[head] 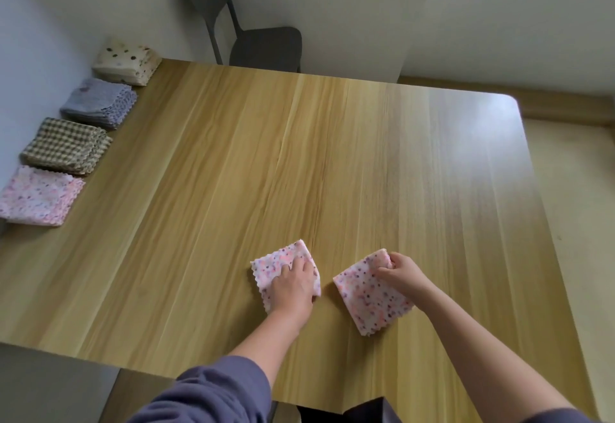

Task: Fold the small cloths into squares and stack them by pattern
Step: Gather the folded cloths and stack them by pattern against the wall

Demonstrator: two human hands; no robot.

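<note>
A small folded pink cloth speckled with purple and red dots, the left pink speckled cloth, lies on the near part of the pale wooden surface under the left hand. That hand's fingers lie fairly straight and spread, pressing the cloth flat and gripping nothing. Just to its right, apart from it, lies the right pink speckled cloth. The right hand pinches its far corner with curled fingers, and the rest of it rests on the surface. Both cloths look light, soft and limp, with zigzag-cut edges. Their layers will probably slide or spring open unless held down, so a pinch through all layers at a folded corner, or a flat palm on top, seems the safest hold. The matching stack of pink speckled squares sits at the left edge. Beyond it, farther away, stand a brown gingham stack, a lilac stack and a cream dotted stack.
</note>
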